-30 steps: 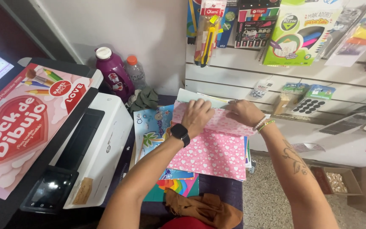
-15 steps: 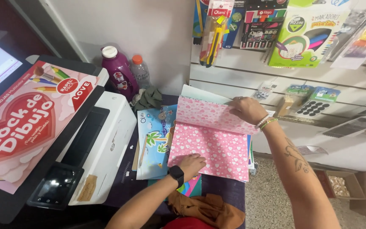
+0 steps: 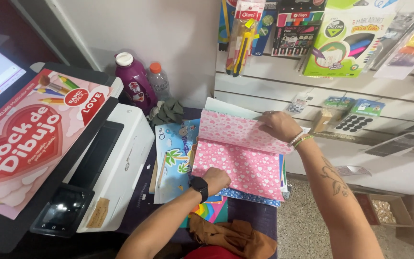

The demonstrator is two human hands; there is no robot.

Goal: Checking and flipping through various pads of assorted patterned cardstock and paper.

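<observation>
Pink heart-print paper sheet (image 3: 238, 165) lies atop a stack of patterned sheets on the dark counter (image 3: 257, 218), far edge lifted w/ a lighter pink heart sheet (image 3: 233, 130). Right hand (image 3: 278, 125) pinches that raised edge; left hand (image 3: 215, 180), fingers curled, presses the near edge. White printer (image 3: 120, 158) just left; purple bottle (image 3: 134, 79) behind.

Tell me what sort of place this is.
Probably a stationery shop: packaged markers and pens hang on a white slatted wall panel, a white printer stands by, and both hands leaf through pink heart-patterned paper sheets.
</observation>
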